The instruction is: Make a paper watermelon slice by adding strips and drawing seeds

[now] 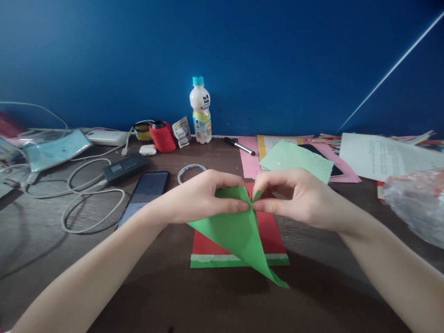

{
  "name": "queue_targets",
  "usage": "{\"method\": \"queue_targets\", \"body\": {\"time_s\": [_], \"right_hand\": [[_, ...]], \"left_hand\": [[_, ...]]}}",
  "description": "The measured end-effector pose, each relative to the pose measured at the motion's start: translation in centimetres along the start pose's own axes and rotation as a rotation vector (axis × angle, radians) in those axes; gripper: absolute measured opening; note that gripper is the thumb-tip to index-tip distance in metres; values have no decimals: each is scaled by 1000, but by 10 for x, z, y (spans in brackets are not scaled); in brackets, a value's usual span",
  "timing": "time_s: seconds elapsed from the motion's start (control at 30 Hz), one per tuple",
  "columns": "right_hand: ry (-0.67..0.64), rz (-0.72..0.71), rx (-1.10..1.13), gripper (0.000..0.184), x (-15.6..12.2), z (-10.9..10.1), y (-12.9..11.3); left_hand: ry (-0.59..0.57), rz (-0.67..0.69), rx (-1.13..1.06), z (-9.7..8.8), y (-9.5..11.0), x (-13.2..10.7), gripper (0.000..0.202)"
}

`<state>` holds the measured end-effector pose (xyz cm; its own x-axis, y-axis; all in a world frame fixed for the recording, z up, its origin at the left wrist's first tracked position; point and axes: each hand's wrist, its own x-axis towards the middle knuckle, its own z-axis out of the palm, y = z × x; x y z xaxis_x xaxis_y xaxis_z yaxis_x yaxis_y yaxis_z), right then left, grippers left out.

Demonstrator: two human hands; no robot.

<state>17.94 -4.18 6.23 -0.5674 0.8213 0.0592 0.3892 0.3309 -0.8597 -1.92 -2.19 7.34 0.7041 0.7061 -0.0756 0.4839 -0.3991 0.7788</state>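
Between my two hands a sheet of green paper [231, 227] hangs in the air, its lower corner pointing down to the right. My left hand [217, 196] pinches its upper edge between thumb and fingers. Right beside it, my right hand [287, 196] pinches the same paper, with a small green tip standing up at its fingertips. Under the green paper a red sheet [272, 236] lies on the table, with a white and a green strip along its near edge. The green paper hides part of the red sheet.
To the left lie a phone [144, 196], a dark device [125, 169] and looped cables [92, 226]. A bottle [200, 115] stands by the blue wall. Pale green paper [294, 159], a pen [240, 146] and crumpled clear plastic [418, 201] are on the right.
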Motion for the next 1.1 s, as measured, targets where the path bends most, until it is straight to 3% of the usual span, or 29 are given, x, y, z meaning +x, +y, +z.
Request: {"method": "queue_targets", "body": {"time_s": [0.33, 0.67, 0.9, 1.1], "right_hand": [[-91, 31, -46, 7, -1, -3, -1], [-30, -16, -19, 7, -3, -3, 1], [-161, 37, -70, 15, 0, -5, -2], [-171, 36, -72, 14, 0, -3, -2]], "left_hand": [[8, -8, 47, 0, -2, 0, 21], [-3, -5, 52, -4, -2, 0, 23], [4, 1, 51, -3, -2, 0, 20], [-10, -23, 83, -2, -1, 0, 22]]}}
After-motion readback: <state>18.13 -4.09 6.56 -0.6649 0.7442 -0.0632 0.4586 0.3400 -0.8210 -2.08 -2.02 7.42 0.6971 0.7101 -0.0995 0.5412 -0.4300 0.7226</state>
